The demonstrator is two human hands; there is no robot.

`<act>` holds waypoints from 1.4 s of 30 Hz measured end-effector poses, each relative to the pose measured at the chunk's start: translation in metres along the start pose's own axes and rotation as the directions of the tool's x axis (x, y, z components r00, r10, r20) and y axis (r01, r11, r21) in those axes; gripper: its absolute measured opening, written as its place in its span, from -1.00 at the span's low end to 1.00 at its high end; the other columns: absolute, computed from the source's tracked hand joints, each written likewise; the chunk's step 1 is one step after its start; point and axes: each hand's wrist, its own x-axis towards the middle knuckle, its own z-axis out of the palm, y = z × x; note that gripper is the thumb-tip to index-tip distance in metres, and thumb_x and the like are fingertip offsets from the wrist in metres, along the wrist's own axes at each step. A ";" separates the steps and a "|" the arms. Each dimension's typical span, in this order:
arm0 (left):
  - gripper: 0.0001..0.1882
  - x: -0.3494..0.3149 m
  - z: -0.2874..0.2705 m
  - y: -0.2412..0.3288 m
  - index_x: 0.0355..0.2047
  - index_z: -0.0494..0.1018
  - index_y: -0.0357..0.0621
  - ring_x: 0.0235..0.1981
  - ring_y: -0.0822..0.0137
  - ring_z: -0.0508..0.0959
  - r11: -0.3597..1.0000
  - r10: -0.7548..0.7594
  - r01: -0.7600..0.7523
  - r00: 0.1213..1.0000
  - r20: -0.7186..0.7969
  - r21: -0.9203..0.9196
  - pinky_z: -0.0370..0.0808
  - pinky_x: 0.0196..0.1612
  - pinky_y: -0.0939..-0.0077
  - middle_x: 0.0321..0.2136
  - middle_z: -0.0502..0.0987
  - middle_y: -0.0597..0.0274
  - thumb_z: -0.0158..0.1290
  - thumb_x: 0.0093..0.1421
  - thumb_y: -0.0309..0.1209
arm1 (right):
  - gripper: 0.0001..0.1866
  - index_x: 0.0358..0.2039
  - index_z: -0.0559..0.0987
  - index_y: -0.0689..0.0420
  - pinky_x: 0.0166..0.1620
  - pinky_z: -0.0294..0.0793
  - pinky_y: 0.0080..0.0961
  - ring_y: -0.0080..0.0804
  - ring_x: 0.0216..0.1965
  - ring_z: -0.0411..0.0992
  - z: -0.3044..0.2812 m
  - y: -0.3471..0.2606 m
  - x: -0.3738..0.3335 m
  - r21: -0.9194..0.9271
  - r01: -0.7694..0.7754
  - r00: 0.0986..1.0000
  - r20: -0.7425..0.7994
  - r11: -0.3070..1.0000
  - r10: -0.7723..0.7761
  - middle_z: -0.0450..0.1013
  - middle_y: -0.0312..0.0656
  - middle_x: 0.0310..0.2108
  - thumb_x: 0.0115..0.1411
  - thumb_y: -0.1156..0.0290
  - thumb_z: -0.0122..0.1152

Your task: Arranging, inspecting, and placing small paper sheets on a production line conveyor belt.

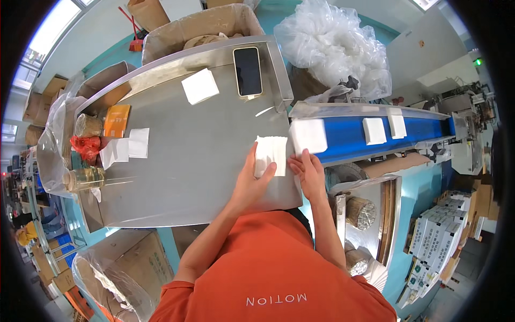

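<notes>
Far left, a clear bottle (86, 178) of yellowish liquid lies beside an orange packet (117, 120). Mid-table, your left hand (252, 180) curls loosely over the white tissue stack (270, 154); your right hand (309, 172) touches its edge, fingers half-open. White packs (374, 130) ride the blue conveyor (348, 140).

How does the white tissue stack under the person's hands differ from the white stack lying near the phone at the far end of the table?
The held stack sits at the table's right edge beside the blue conveyor, gripped by the left hand and touched by the right hand. The far stack lies alone, untouched, left of the phone. The held stack looks ribbed; the far one smooth. Both are white and squarish.
</notes>
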 end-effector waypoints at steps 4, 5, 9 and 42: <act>-0.11 -0.005 0.003 -0.005 0.36 -0.05 -0.23 0.10 0.16 0.43 0.996 0.030 -0.023 0.996 0.085 -0.086 0.44 0.05 0.36 0.13 0.36 -0.07 0.20 0.17 -0.23 | -0.48 -0.04 0.47 0.35 -0.29 0.43 -0.63 -0.53 -0.32 0.44 0.033 -0.009 -0.020 -0.603 0.190 0.970 0.237 0.775 -0.054 0.51 -0.13 -0.24 0.23 0.11 0.19; -0.13 -0.002 0.003 -0.011 0.36 -0.05 -0.23 0.10 0.17 0.43 0.992 0.111 -0.107 0.992 0.053 -0.071 0.45 0.03 0.38 0.13 0.36 -0.08 0.17 0.19 -0.22 | -0.48 -0.04 0.47 0.35 -0.29 0.43 -0.63 -0.53 -0.32 0.44 0.031 -0.008 -0.019 -0.603 0.195 0.969 0.240 0.774 -0.057 0.51 -0.13 -0.24 0.23 0.11 0.19; -0.15 0.003 -0.004 -0.019 0.37 -0.05 -0.21 0.12 0.18 0.42 0.996 0.083 -0.085 0.994 0.077 0.023 0.46 0.03 0.37 0.16 0.33 -0.06 0.14 0.23 -0.20 | -0.65 -0.13 0.49 0.30 -0.38 0.44 -0.60 -0.50 -0.36 0.46 -0.011 0.008 -0.005 -0.279 -0.117 0.982 0.112 0.953 0.153 0.49 -0.17 -0.28 0.23 0.27 0.21; -0.78 0.159 0.002 -0.018 -0.22 0.49 -0.20 -0.04 -0.03 0.49 0.671 0.270 -0.121 0.959 -0.089 0.731 0.45 -0.01 0.12 -0.18 0.53 -0.04 0.02 0.16 -0.39 | -0.67 0.00 0.43 0.16 -0.27 0.38 -0.61 -0.49 -0.29 0.45 -0.026 0.028 -0.007 -0.016 -0.043 0.992 -0.118 0.999 0.041 0.49 -0.19 -0.19 0.34 0.23 0.09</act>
